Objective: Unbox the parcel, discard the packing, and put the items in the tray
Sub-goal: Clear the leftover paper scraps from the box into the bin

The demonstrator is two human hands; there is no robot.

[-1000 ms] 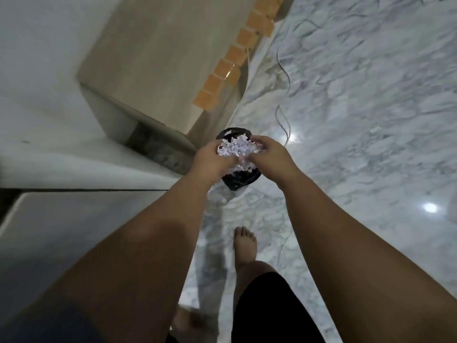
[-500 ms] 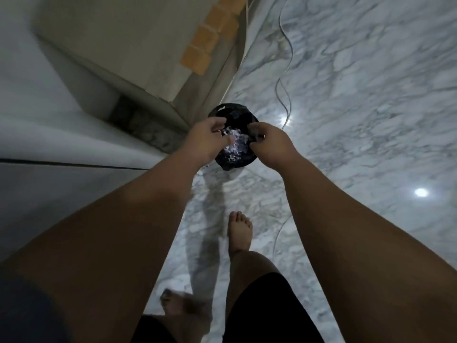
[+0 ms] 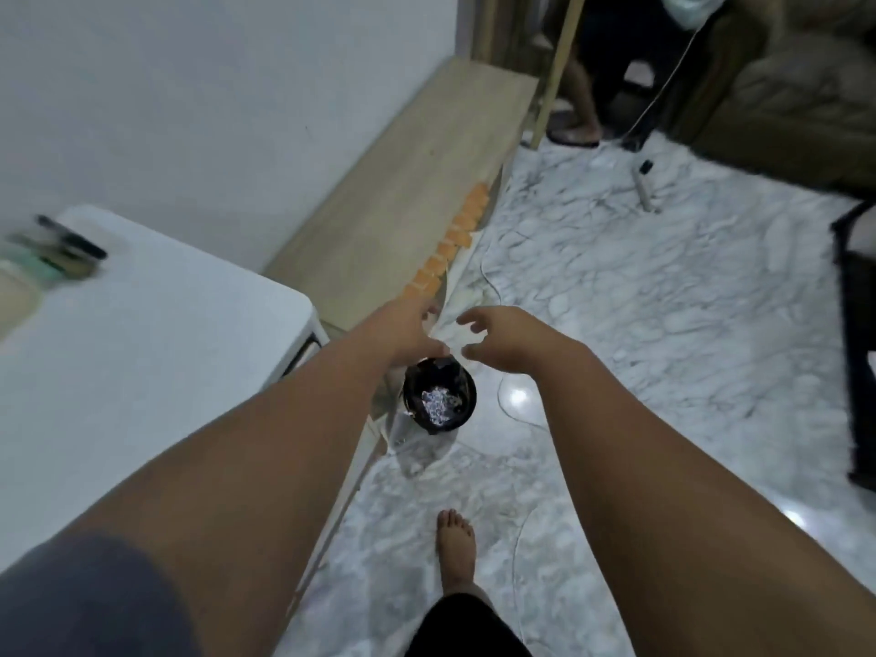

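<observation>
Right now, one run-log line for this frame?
stage: packing discarded | shredded paper: in black bin on floor | left hand: open, empty | right hand: open, empty | both above bin

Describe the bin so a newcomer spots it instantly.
Find the white table on the left; the bin stands on the marble floor past its corner, beside the wooden bench. It is small, round and black, with shredded white paper inside.
</observation>
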